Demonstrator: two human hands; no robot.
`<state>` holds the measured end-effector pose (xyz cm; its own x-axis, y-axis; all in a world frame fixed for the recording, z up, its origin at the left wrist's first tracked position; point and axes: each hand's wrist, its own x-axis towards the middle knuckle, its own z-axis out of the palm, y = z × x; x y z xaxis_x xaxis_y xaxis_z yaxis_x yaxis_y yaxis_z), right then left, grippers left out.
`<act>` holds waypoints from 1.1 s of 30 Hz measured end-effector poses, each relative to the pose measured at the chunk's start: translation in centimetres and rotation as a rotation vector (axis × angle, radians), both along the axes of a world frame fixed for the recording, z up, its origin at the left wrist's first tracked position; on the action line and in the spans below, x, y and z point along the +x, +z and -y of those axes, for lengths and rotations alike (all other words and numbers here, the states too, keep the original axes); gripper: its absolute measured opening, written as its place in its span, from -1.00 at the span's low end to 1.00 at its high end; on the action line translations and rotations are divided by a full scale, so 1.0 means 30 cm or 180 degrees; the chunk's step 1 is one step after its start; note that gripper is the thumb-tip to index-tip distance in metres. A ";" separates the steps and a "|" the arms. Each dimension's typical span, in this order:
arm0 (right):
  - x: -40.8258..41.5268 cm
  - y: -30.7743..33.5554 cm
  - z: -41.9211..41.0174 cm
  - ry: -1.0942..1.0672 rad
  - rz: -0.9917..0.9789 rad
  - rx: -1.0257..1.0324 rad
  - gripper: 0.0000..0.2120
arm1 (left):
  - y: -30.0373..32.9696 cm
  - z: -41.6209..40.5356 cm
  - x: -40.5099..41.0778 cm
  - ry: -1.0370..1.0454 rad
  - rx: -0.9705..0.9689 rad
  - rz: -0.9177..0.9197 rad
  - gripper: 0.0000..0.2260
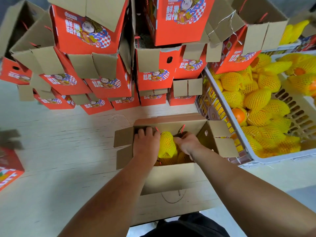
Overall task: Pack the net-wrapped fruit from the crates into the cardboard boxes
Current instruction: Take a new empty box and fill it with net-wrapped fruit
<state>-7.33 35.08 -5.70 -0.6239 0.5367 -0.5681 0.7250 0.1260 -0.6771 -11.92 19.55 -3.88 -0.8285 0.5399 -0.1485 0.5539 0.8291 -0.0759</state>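
Note:
An open cardboard box [172, 177] stands on the floor right below me, with several yellow net-wrapped fruit inside. My left hand [146, 142] lies flat, fingers straight, over the box's left side beside a net-wrapped fruit [166, 145]. My right hand [188, 142] reaches into the box with fingers curled down on the fruit at the same spot; what its fingertips hold is hidden. A white plastic crate [222, 106] on the right is piled with more yellow net-wrapped fruit [258, 98].
Stacks of red printed cardboard boxes [106, 82] with open flaps rise behind the box. A second white crate [290, 55] of fruit sits at the far right. Another red box [8, 170] lies at the left edge. Pale floor [59, 142] spreads to the left.

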 end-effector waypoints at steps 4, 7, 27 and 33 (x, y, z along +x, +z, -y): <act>0.002 0.016 0.022 -0.0010 0.0118 -0.1223 -0.83 | 0.020 0.004 0.001 0.0253 0.0458 0.0300 -0.83; -0.010 0.010 0.023 0.0194 -0.0008 -0.0697 -0.87 | 0.032 0.007 0.017 0.0565 0.1018 0.1143 -0.87; 0.066 0.075 -0.072 0.1555 0.0416 0.1042 -0.88 | 0.051 -0.014 0.102 0.0456 0.1273 0.2138 -0.78; 0.109 0.141 -0.087 0.1172 -0.0594 0.1000 -0.89 | 0.064 -0.105 0.127 0.0534 0.2290 0.1843 -0.87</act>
<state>-4.06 37.69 -1.46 -0.8788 0.3893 -0.2759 0.4649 0.5681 -0.6791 -8.13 22.70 -1.97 -0.8053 0.5425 -0.2390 0.2141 0.6421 0.7361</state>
